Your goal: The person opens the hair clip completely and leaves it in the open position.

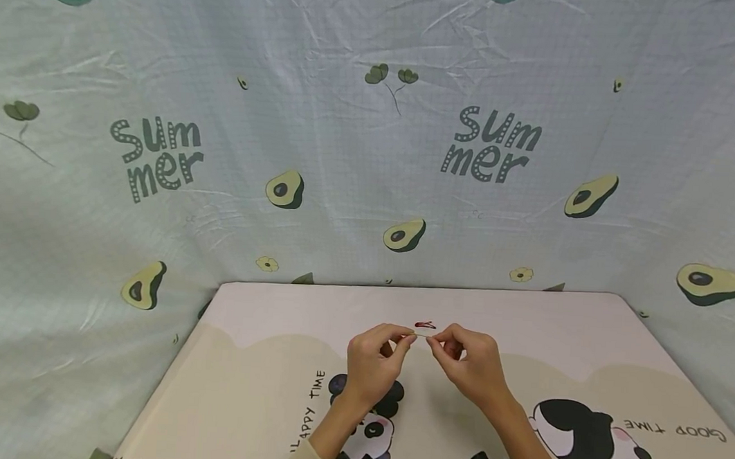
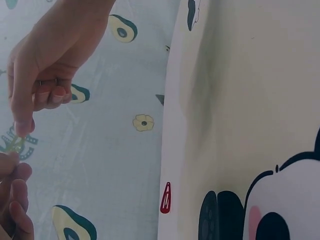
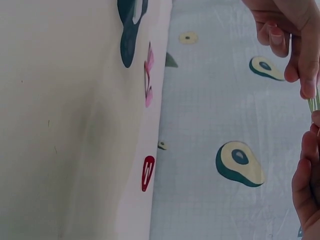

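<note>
Raised above the far part of the table, my left hand (image 1: 374, 361) and right hand (image 1: 469, 365) meet fingertip to fingertip. Between them is a small pale yellow-green hair clip (image 3: 314, 103), with the thumb and fingers of each hand pinching one end. In the left wrist view, the right hand (image 2: 55, 55) comes down from the top and the left hand (image 2: 15, 195) is at the lower left, with the clip (image 2: 19, 145) partly hidden by fingertips. A red snap hair clip (image 2: 166, 198) lies on the table near its far edge, just beyond the hands.
The pale table (image 1: 260, 376) carries printed cartoon animals and lettering. Behind it hangs a light curtain (image 1: 347, 138) with avocado prints. A pink shape with a red line (image 3: 148, 80) shows near the table edge; whether it is print or an object is unclear.
</note>
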The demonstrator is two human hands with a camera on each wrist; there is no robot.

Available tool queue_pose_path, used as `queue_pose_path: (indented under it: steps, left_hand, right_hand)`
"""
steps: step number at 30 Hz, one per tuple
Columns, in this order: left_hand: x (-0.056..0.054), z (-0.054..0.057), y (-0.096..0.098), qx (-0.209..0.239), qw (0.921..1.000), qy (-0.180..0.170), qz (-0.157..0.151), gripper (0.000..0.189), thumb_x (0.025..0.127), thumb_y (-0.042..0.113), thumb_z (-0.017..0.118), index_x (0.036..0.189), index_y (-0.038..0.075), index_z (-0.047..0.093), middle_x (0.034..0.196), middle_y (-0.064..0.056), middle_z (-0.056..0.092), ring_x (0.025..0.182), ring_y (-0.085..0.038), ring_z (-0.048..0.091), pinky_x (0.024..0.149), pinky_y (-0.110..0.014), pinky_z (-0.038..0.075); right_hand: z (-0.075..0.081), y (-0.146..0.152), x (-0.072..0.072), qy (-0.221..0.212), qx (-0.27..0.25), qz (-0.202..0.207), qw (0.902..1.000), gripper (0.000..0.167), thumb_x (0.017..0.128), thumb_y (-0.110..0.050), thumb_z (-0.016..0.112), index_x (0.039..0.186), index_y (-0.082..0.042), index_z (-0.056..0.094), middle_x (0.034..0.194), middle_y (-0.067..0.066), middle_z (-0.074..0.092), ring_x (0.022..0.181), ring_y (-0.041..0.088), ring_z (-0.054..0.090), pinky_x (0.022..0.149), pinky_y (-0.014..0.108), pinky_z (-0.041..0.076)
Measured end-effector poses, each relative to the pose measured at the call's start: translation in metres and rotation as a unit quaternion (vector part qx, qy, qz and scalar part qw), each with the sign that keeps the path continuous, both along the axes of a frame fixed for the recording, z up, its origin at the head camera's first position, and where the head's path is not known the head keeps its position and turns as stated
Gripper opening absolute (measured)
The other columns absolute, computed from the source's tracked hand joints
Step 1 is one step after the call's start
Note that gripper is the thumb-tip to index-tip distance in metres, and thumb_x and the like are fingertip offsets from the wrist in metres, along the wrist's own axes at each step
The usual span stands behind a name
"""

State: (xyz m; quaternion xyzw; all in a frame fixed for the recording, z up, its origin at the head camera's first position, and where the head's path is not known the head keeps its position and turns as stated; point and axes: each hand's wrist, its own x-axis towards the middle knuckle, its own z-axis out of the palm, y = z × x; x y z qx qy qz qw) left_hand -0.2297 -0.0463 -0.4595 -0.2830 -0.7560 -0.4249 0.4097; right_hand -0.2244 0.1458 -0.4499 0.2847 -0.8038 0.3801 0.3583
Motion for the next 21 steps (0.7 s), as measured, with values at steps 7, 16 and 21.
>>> queue_pose_path:
  steps: [7, 16, 21]
  left_hand:
    - [0.0026, 0.0032, -0.0033, -0.015, 0.999, -0.042, 0.007, 0.004, 0.089, 0.009, 0.08, 0.091, 0.012, 0.08, 0.075, 0.001, 0.075, 0.05, 0.001, 0.044, 0.051, -0.007, 0.035]
    - [0.0001, 0.0013, -0.0078, -0.013, 0.9988, -0.048, 0.005, 0.007, 0.086, 0.007, 0.081, 0.093, 0.01, 0.081, 0.074, 0.0, 0.075, 0.05, 0.0, 0.046, 0.051, -0.007, 0.036]
    - [0.0003, 0.0025, -0.0087, -0.021, 0.9983, -0.054, 0.005, 0.008, 0.087, 0.009, 0.082, 0.094, 0.008, 0.081, 0.076, -0.001, 0.076, 0.051, 0.0, 0.046, 0.052, -0.007, 0.036]
  right_hand:
    - [-0.0008, 0.0017, 0.0003, -0.012, 0.003, 0.005, 0.9999, 0.022, 0.074, 0.005, 0.085, 0.084, -0.011, 0.074, 0.059, -0.012, 0.052, 0.056, -0.005, 0.045, 0.051, 0.011, 0.039]
    - [-0.0015, 0.0, -0.0004, -0.01, 0.008, 0.007, 0.9999, 0.022, 0.074, 0.006, 0.084, 0.085, -0.011, 0.074, 0.059, -0.011, 0.051, 0.057, -0.005, 0.045, 0.052, 0.012, 0.042]
    - [-0.0032, 0.0021, 0.0, -0.011, 0.005, 0.01, 0.9999, 0.02, 0.077, 0.004, 0.083, 0.087, -0.011, 0.075, 0.06, -0.01, 0.052, 0.057, -0.005, 0.046, 0.052, 0.011, 0.041]
